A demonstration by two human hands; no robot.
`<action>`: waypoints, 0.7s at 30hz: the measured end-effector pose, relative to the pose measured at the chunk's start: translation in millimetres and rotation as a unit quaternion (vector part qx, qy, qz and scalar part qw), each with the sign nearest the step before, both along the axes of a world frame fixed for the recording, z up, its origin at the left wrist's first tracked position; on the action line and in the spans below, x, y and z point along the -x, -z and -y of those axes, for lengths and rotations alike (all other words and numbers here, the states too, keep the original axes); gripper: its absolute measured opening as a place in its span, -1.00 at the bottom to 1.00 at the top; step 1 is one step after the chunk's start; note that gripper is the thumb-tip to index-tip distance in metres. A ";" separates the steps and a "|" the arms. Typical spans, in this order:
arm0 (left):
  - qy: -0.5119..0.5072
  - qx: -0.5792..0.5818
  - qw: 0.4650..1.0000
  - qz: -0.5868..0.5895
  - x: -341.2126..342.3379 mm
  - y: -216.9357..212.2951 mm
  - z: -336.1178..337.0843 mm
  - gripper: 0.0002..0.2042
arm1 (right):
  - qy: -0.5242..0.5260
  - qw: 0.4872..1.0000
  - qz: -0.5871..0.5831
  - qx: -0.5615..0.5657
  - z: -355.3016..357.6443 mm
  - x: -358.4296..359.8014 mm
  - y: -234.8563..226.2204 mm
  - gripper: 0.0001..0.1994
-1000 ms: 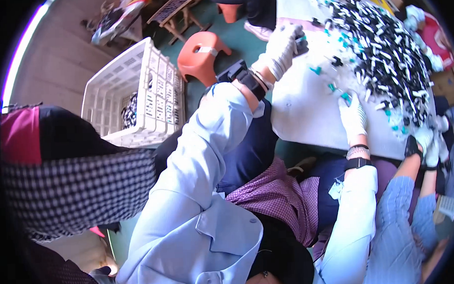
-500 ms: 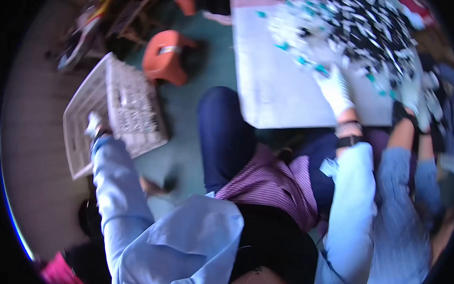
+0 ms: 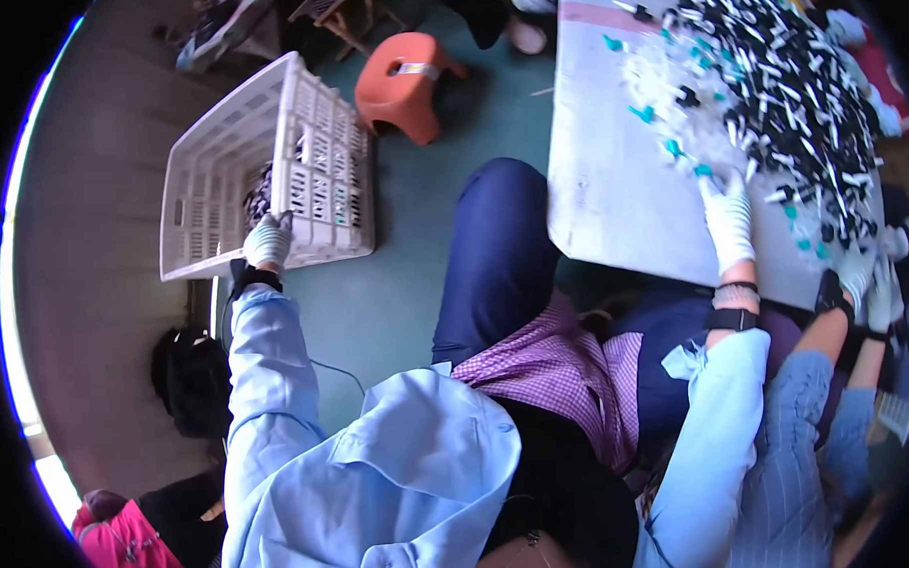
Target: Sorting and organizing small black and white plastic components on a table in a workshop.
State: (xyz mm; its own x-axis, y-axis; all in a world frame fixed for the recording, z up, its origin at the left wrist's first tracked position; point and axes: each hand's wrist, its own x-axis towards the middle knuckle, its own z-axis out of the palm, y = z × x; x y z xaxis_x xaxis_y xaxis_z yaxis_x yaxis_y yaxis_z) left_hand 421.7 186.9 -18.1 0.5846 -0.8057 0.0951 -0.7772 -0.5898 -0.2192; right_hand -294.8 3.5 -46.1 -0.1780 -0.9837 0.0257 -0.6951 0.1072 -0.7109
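Two gloved hands working well apart. Left hand (image 3: 269,240) reaching down to the white slatted crate (image 3: 220,162) on the floor, resting at its near rim beside the right corner, fingers loosely curled over the edge; whether gripping the rim or only touching it, impossible to tell. Crate tipped up on one long side, open face turned toward the seated person, probably for easy reach from the chair; long axis running from the near left corner up toward the orange stool (image 3: 407,80). Dark small pieces lying inside against the lower wall.

Right hand (image 3: 728,219) lying flat on the white table (image 3: 612,198), fingers stretched forward and together, tips touching the near edge of the heap of black and white small parts (image 3: 778,92), likely raking some closer. Teal caps (image 3: 670,146) scattered along the heap's left edge.

Another person's gloved hands (image 3: 870,284) working at the table's near right corner.
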 end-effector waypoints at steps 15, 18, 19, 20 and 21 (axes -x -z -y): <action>0.201 -0.174 0.964 0.013 16.6 -40.2 -272.0 -0.68 | 0.006 0.989 0.072 -0.128 1.0 -0.3 -23.6 -0.69; -0.026 -0.306 0.950 0.059 -22.2 -14.4 -313.9 -0.62 | 0.005 0.985 0.107 -0.137 -0.9 -10.8 -33.1 -0.69; -0.093 -0.318 0.938 0.101 -62.3 -11.1 -356.7 -0.62 | -0.011 0.980 0.137 -0.143 3.6 -21.2 -28.1 -0.69; -0.092 -0.368 0.917 0.122 -76.8 -8.2 -358.5 -0.64 | -0.043 0.982 0.148 -0.110 6.0 -16.6 -20.4 -0.67; -0.093 -0.418 0.892 0.146 -87.4 -9.6 -350.4 -0.63 | -0.042 0.982 0.149 -0.111 5.3 -17.9 -21.4 -0.67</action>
State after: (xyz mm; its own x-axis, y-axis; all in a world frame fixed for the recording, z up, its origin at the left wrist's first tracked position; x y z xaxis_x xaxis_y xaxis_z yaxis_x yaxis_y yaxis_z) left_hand 509.1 537.2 -8.5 0.7642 -0.5575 -0.3244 -0.5214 -0.2378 -0.8195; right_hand -276.9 -1.7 -24.7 -0.0622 -0.9706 -0.2325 -0.4729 0.2338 -0.8496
